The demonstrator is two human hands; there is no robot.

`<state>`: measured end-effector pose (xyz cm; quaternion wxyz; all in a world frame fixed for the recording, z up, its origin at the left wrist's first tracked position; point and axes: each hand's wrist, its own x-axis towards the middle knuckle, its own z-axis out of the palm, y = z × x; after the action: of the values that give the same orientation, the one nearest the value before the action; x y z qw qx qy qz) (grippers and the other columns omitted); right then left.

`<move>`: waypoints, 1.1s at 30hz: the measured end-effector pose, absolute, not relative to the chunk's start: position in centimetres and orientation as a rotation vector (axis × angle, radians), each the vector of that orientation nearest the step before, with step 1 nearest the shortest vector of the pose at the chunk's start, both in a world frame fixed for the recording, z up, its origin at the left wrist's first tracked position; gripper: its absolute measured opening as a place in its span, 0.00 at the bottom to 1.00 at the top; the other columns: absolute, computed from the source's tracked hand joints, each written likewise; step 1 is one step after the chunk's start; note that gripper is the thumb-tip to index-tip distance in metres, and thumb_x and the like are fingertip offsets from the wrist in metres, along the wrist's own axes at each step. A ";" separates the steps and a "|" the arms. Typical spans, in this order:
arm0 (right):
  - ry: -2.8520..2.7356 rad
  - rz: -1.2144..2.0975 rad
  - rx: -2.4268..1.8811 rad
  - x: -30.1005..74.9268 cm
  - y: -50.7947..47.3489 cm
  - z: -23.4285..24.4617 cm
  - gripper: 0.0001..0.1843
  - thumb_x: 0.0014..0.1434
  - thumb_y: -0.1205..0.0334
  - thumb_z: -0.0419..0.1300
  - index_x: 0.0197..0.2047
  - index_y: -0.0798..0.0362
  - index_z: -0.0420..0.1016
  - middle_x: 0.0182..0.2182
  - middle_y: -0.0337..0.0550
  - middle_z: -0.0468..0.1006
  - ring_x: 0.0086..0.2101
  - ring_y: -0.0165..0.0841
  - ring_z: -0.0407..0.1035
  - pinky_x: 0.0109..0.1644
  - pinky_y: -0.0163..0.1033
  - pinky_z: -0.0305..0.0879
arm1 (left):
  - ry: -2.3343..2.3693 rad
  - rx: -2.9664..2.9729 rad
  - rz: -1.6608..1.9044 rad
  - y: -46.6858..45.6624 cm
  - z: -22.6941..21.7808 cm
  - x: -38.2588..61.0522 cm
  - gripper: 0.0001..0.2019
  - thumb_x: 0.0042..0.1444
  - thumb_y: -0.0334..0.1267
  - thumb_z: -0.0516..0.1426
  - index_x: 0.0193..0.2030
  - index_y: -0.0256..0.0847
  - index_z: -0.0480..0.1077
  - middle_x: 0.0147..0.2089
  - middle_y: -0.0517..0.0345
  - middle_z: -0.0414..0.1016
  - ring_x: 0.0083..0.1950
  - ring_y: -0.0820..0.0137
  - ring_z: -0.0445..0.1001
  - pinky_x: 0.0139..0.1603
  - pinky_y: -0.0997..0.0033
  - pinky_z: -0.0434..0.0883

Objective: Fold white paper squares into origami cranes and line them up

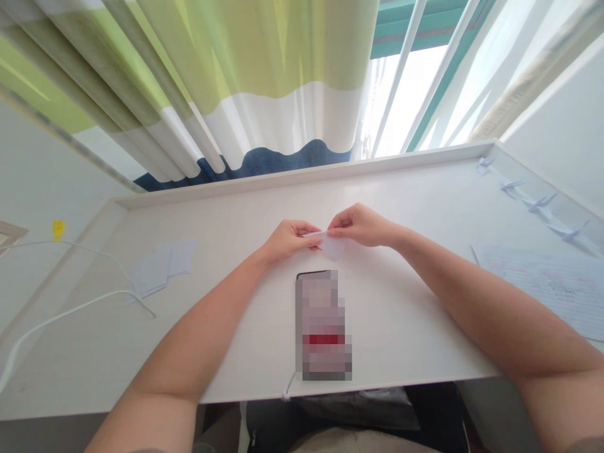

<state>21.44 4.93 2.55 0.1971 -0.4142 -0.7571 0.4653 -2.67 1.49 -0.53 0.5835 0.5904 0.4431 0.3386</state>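
1. Where the table (415, 302) ends at the left, a white cable (70, 307) loops across it, with a small yellow tag (58, 229) beyond it.
2. Further right lies a small stack of white paper squares (163, 267), well apart from the hands.
3. At the centre, the left hand (289, 242) and right hand (361, 225) meet above the table. Their fingers (312, 229) are closed in a pinch from either side on a folded white paper square (334, 248). It looks light, thin and soft, so it seems best taken by its edges with the fingertips.
4. Nearer the person, a phone (323, 327) with a blurred screen lies on the table.
5. At the right are a written sheet of paper (538, 283) and, along the far rim, folded paper cranes (533, 202).
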 end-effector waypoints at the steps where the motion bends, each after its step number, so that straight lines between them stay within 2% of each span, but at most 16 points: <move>1: -2.111 1.302 -1.158 21.4 5.0 2.4 0.13 0.55 0.52 0.70 0.34 0.52 0.88 0.29 0.43 0.84 0.29 0.32 0.71 0.32 0.38 0.62 | 1.025 1.377 0.784 1.5 -0.5 -2.7 0.21 0.50 0.49 0.76 0.44 0.36 0.84 0.38 0.49 0.87 0.37 0.64 0.85 0.45 0.64 0.81; 5: -2.084 1.308 -1.154 21.5 5.0 2.1 0.13 0.56 0.51 0.70 0.34 0.52 0.88 0.30 0.43 0.84 0.30 0.33 0.72 0.32 0.38 0.62 | 0.986 1.352 0.815 1.8 -0.7 -2.8 0.24 0.52 0.57 0.73 0.41 0.36 0.84 0.40 0.48 0.87 0.38 0.64 0.86 0.46 0.63 0.82; 8: -2.096 1.298 -1.146 21.4 5.0 2.1 0.13 0.56 0.51 0.70 0.34 0.52 0.88 0.29 0.43 0.84 0.30 0.33 0.71 0.31 0.38 0.62 | 1.005 1.348 0.825 1.8 -0.9 -2.8 0.26 0.51 0.60 0.73 0.39 0.35 0.83 0.36 0.49 0.86 0.36 0.63 0.86 0.43 0.63 0.83; 17: -2.097 1.307 -1.120 21.6 5.0 2.6 0.14 0.56 0.49 0.71 0.34 0.52 0.87 0.28 0.42 0.83 0.28 0.32 0.70 0.30 0.39 0.61 | 1.082 1.507 0.847 1.4 -0.4 -2.9 0.23 0.57 0.58 0.70 0.38 0.35 0.82 0.30 0.48 0.85 0.34 0.61 0.87 0.39 0.64 0.83; 24: -2.047 1.364 -1.124 22.7 5.9 2.5 0.15 0.56 0.48 0.73 0.32 0.53 0.86 0.28 0.45 0.84 0.30 0.36 0.77 0.35 0.40 0.70 | 1.094 1.508 0.860 1.9 0.0 -3.8 0.24 0.56 0.59 0.71 0.38 0.34 0.83 0.28 0.47 0.85 0.31 0.62 0.86 0.37 0.65 0.83; 30: -2.109 1.407 -1.186 23.5 6.2 2.5 0.21 0.58 0.43 0.72 0.28 0.52 0.83 0.24 0.44 0.84 0.26 0.32 0.74 0.31 0.38 0.65 | 1.108 1.473 0.851 2.2 -0.4 -4.1 0.24 0.55 0.57 0.71 0.37 0.33 0.82 0.28 0.46 0.84 0.30 0.62 0.86 0.35 0.66 0.82; 33: -2.117 1.519 -1.132 23.8 6.3 2.4 0.23 0.58 0.40 0.71 0.29 0.53 0.82 0.24 0.43 0.83 0.25 0.31 0.73 0.28 0.37 0.60 | 1.136 1.491 0.877 2.3 -0.5 -4.2 0.23 0.54 0.58 0.72 0.37 0.34 0.83 0.28 0.48 0.85 0.30 0.62 0.85 0.36 0.66 0.82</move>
<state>23.84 6.34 2.41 0.1497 -0.3940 -0.7369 0.5286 -4.21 2.28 -0.53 0.5106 0.6194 0.4720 0.3644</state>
